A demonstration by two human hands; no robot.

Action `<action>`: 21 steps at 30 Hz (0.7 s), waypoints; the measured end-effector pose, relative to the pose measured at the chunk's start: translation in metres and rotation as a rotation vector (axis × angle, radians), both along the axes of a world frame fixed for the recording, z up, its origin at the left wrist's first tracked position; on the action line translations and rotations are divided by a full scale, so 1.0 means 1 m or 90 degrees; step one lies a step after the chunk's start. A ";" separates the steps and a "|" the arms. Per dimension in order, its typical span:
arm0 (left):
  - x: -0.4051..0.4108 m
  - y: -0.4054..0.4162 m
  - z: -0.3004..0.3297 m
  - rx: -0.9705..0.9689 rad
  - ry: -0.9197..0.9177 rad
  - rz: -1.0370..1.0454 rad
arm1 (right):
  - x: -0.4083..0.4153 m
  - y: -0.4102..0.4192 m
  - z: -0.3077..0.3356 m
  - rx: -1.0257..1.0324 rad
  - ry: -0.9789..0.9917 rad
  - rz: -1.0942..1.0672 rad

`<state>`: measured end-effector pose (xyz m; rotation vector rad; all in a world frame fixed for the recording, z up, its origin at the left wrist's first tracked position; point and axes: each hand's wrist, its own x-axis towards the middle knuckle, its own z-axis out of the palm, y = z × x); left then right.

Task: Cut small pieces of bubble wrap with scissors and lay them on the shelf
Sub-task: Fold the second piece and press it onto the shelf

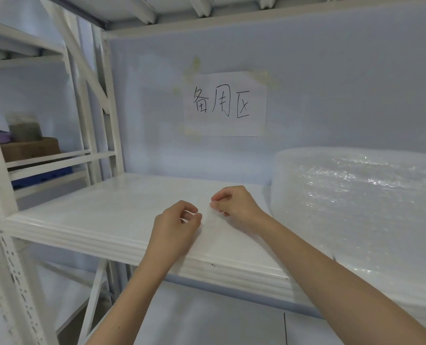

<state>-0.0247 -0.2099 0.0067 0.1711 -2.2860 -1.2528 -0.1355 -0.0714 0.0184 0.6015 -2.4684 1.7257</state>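
Now you are pinching a small piece (213, 220) of bubble wrap with both hands, left (176, 227) and right (237, 207), fingers closed on its top edge, over the shelf (102, 207). It looks light, limp and slippery; keep gripping the corners.

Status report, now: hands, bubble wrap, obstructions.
Left hand and right hand both pinching one small clear piece over the shelf. Roll sits right. No scissors visible. Nothing obstructing.

A storeroom: white steel racking (57, 168), handwritten zone sign (225, 103), bulk bubble wrap roll (361, 195), cardboard box (30, 148).
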 end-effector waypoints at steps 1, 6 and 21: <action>0.000 -0.002 -0.001 0.006 0.006 0.005 | -0.002 0.000 -0.002 0.023 0.012 -0.015; -0.001 -0.006 -0.001 0.048 0.027 -0.003 | -0.007 0.002 -0.009 0.110 0.071 -0.064; 0.019 0.057 0.015 0.071 0.043 -0.150 | 0.142 0.105 0.006 0.154 0.183 -0.092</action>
